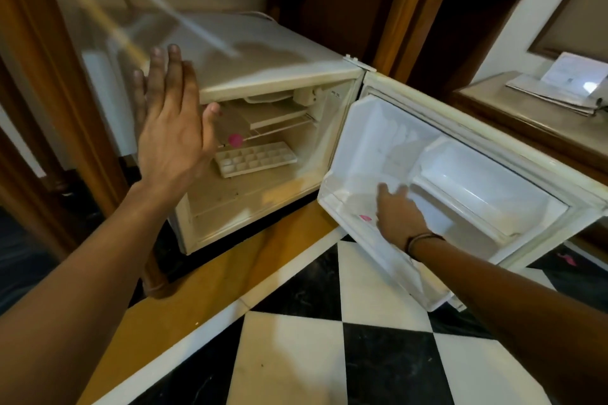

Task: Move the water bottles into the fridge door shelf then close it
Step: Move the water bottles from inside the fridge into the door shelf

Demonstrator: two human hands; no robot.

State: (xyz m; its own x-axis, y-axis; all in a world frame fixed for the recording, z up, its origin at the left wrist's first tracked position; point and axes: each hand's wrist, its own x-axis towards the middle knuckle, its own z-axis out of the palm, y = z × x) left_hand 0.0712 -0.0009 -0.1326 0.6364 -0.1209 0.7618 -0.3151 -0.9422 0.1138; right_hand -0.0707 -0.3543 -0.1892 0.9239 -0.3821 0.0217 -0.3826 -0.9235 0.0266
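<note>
The small white fridge (263, 52) stands open, its door (487, 115) swung out to the right. My right hand (396, 215) reaches into the lower door shelf (342, 227) and holds a clear water bottle (364, 218) with a pink cap; the bottle's body is hard to make out against the white plastic. Another pink-capped bottle (235, 140) seems to lie inside the fridge by the wire rack. My left hand (171, 122) is raised flat in front of the fridge's left side, fingers apart, holding nothing.
A white ice tray (255, 158) lies on the fridge floor. An upper door compartment (487, 187) sits right of my right hand. Wooden furniture surrounds the fridge, with papers (559, 85) on a counter at the right. Black-and-white tiles (329, 355) cover the floor below.
</note>
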